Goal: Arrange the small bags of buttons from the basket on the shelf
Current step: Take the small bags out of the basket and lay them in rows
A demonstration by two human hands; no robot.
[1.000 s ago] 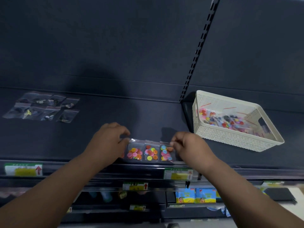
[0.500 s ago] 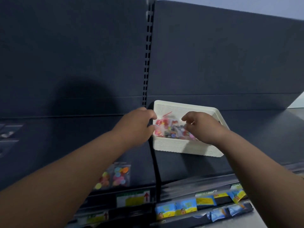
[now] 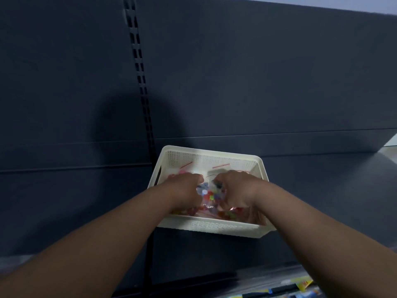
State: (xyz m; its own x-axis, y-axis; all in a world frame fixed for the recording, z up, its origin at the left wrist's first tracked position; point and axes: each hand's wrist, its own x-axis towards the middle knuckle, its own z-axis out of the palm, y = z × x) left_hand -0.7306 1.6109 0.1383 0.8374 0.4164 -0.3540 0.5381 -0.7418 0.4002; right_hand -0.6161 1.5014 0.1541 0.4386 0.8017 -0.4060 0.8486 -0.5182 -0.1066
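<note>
A cream perforated basket [image 3: 211, 227] stands on the dark shelf [image 3: 322, 201] against the back panel. Inside it lie several clear small bags of coloured buttons [image 3: 209, 195] with red zip strips. Both hands are down in the basket. My left hand [image 3: 184, 191] has its fingers curled over the bags on the left side. My right hand [image 3: 235, 189] has its fingers curled into the bags on the right side. A bag of mixed buttons shows between the two hands, and both seem to hold it. The fingertips are hidden among the bags.
A slotted upright rail [image 3: 141, 87] runs down the back panel just left of the basket. Coloured packets [image 3: 300, 286] and a price strip show on a lower shelf at the bottom right.
Both hands left the row of button bags at the shelf's front edge, moved right to the basket and dropped into it. The view swung right; the arranged bags are out of sight.
</note>
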